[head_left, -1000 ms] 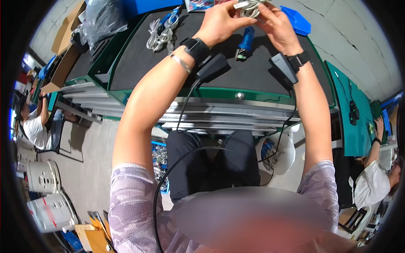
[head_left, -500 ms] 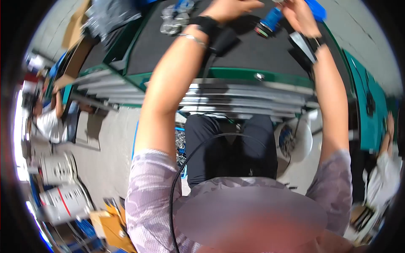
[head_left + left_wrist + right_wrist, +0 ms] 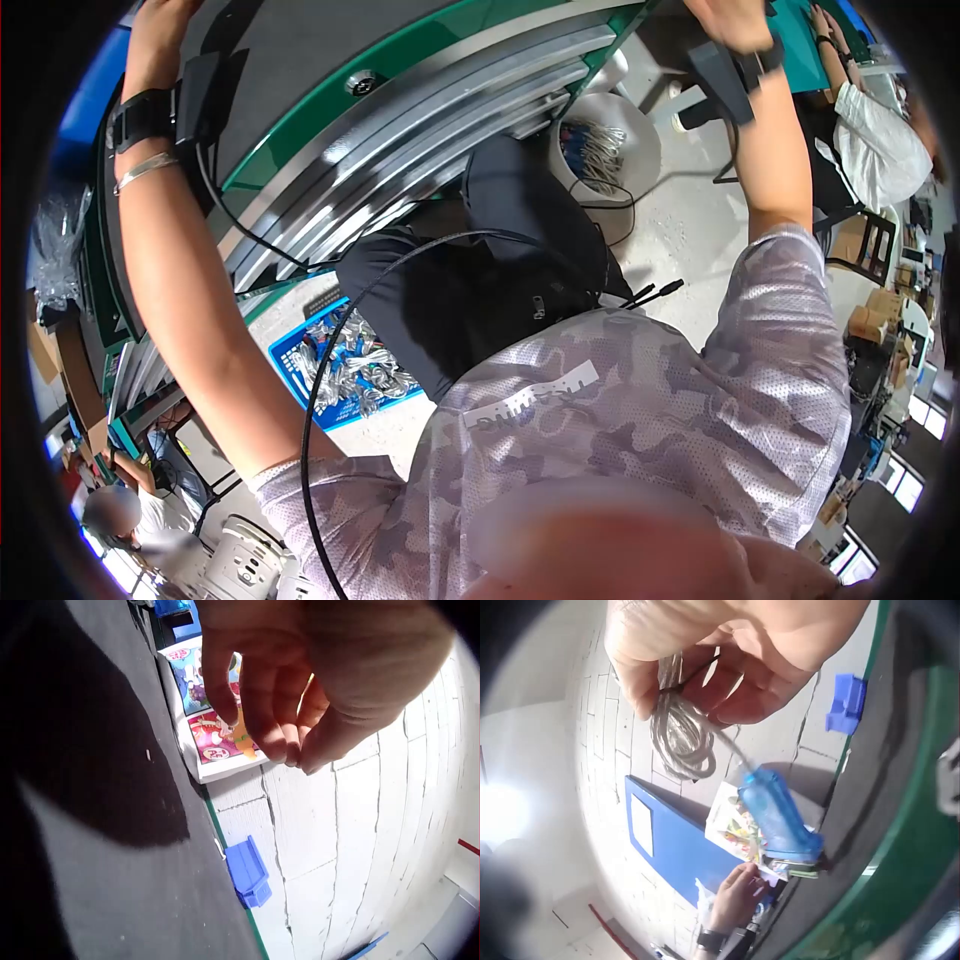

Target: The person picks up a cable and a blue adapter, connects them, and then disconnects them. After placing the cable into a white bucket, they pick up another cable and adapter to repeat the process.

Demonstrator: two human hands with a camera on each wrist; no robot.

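My right hand (image 3: 735,652) pinches a coil of pale grey cable (image 3: 682,742) bound with a dark tie. From the coil hangs a translucent blue connector housing (image 3: 776,814), with a green and metal part at its end. In the head view the right hand (image 3: 735,20) is out past the table's right end, and the cable is cut off by the frame. My left hand (image 3: 300,697) hovers by the dark tabletop (image 3: 157,900) with loosely bent fingers and nothing visible in them. Behind it lies a white-edged box with colourful cartoon pictures (image 3: 214,731).
A blue plastic bin (image 3: 247,871) sits at the table edge. Below the green-edged table, a blue basket (image 3: 290,350) holds bundled cables, and a white bucket (image 3: 640,150) holds more. A black cord (image 3: 310,450) crosses my body. Other people sit at both sides.
Both hands were together at the cable coil. The left hand has let go and moved apart to the left; the right hand has carried the cable rightward. The head view has swung round.
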